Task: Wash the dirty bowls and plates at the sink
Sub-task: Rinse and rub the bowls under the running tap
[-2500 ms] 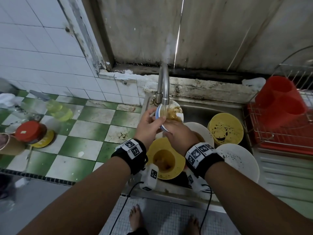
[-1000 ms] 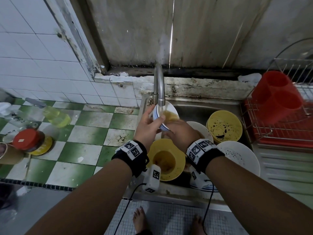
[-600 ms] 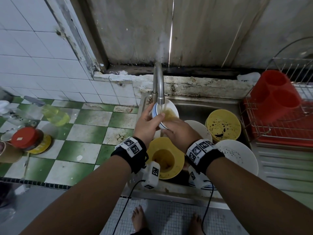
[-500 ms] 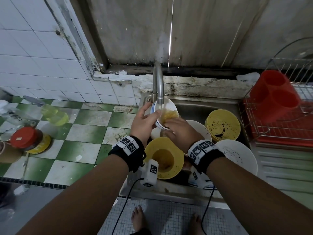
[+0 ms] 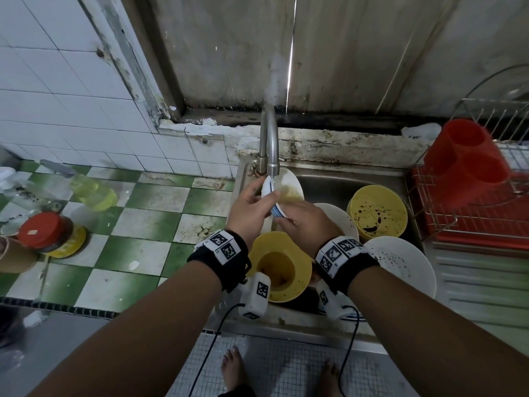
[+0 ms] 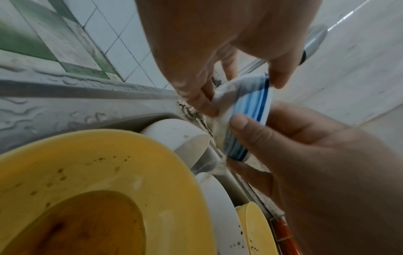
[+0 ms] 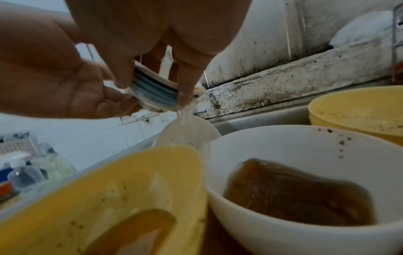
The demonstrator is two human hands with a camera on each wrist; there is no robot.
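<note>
Gripped by both hands, the small blue-striped bowl point(image 5: 275, 203) is held just under the tap spout point(image 5: 272, 167), at 12 o'clock of the sink point(image 5: 337, 181). The left hand point(image 5: 250, 209) is curled round the bowl's left rim, thumb on the upper edge and fingers behind. The right hand point(image 5: 300, 222) pinches the lower rim, with a thumb point(image 6: 246, 127) pressed on the striped outside.

Compared with half a second ago, the bowl has been tipped more on its edge, so that less of its brown inside is turned to the head camera. From this it is judged that the dirty water is being poured out and the rinse of this bowl is near its end; the other dishes are not yet washed.

In the left wrist view the blue stripes point(image 6: 248, 110) and a thin run of water below the bowl are shown, which are hidden from the head camera. In the right wrist view the water is seen to drip from the bowl point(image 7: 152, 93) toward a white dish point(image 7: 189, 132) below, possibly a plate, though the picture is blurred there. Brown liquid in the white bowl point(image 7: 305, 198) at 5 o'clock is also shown only there; a yellow bowl point(image 5: 282, 266) with residue lies at 6 o'clock, and another yellow bowl point(image 5: 378, 212) at 3 o'clock.
</note>
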